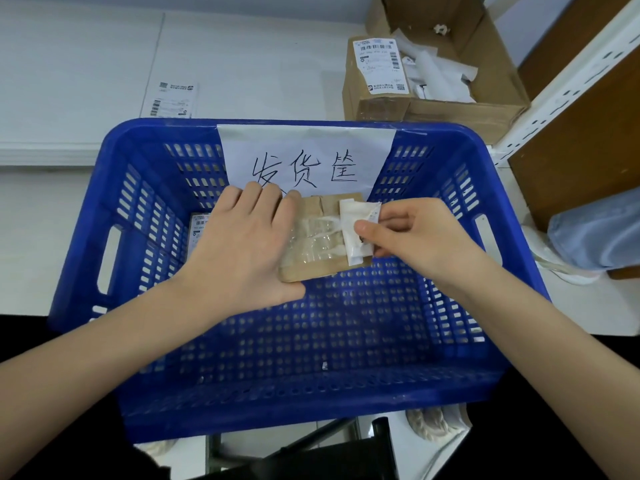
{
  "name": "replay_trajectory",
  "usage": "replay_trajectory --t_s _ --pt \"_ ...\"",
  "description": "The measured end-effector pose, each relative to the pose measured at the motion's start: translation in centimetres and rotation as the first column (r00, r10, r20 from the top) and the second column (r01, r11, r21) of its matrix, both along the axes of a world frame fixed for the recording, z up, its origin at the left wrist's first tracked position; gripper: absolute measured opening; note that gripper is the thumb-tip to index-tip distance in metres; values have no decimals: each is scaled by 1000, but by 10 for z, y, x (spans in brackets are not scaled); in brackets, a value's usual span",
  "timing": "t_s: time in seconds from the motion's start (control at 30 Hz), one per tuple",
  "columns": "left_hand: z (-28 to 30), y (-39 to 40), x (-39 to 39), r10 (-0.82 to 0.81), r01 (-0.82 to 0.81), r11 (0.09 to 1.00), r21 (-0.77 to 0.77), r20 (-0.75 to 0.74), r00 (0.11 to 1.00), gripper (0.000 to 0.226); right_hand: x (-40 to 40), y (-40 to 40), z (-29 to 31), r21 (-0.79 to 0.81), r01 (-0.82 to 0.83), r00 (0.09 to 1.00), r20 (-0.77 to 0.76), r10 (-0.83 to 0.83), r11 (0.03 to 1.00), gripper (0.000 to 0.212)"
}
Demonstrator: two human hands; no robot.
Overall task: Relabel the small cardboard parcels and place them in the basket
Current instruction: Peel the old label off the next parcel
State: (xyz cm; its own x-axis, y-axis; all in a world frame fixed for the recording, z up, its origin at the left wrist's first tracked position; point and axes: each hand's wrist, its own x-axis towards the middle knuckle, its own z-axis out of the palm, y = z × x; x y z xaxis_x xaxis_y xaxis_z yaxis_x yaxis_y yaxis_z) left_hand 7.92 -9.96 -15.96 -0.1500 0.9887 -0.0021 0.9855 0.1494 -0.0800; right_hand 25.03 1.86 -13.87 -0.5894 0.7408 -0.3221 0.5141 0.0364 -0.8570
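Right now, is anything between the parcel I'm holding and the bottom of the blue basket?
Nothing visible. The small parcel, held by the left hand while the right hand pinches its white label, is over bare basket floor. Another labelled parcel lies at the left, clear of it.

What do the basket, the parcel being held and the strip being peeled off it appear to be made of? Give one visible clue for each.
Basket: moulded plastic, glossy blue, with slotted walls.
Parcel: brown cardboard, matt, partly wrapped in shiny clear tape that wrinkles.
Strip: thin white paper, probably a label, curling where the right hand pinches it.
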Motion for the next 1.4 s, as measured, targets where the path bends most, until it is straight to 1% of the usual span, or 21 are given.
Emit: replay_trajectory --t_s 0.07,0.17,0.23,0.33,0.4,0.57,0.67,0.7,0.77,0.87,0.97,1.1,1.23,1.33,1.4 --pt "2 0 0 -6 6 1000 17 5 1000 93 1 2 -1 9 15 1000 -10 -15 1000 13" --pt "1 -1 3 -18 18 1000 21 19 1000 92 1 1 -3 103 5 1000 9 -6 995 9" --pt "0 -1 5 -24 23 1000 21 34 999 92 2 1 -5 161 -6 1000 26 2 987 11" --pt "1 -2 6 -31 30 999 24 49 998 91 0 0 -4 195 -21 1000 13 19 981 11" --pt "1 -3 6 -33 33 999 20 46 998 91 -1 0 -4 176 -35 999 12 34 984 11" --pt "-4 -3 6 -34 35 999 -22 21 999 89 2 2 -4 41 -134 987 91 130 990 17" --pt "-7 0 0 -18 18 999 -33 2 1000 93 2 1 -1 -43 -122 991 56 125 992 21" --pt "-7 1 -2 -11 11 999 -33 3 1000 94 1 1 0 -43 -125 991 45 127 991 21" --pt "-6 2 -3 1 0 1000 -31 10 1000 94 1 1 0 8 -124 991 41 124 992 15" --pt "-4 2 -2 13 -12 1000 -16 28 1000 92 1 2 -1 81 -74 997 35 71 994 8" --pt "-4 1 0 17 -18 1000 21 43 999 91 -1 0 3 114 -44 999 -20 46 992 8" --pt "-5 0 1 34 -39 997 60 70 997 95 -3 -5 8 106 -2 993 -118 14 994 9" --pt "-4 -1 -1 26 -28 998 49 52 998 101 -2 -8 10 65 29 984 -175 -17 997 8" --pt "-6 -2 1 15 -16 1000 25 32 999 100 1 -8 11 51 10 975 -221 1 999 13" --pt "-8 -2 2 16 -17 1000 19 50 999 100 2 -8 11 66 -9 972 -234 24 998 15"
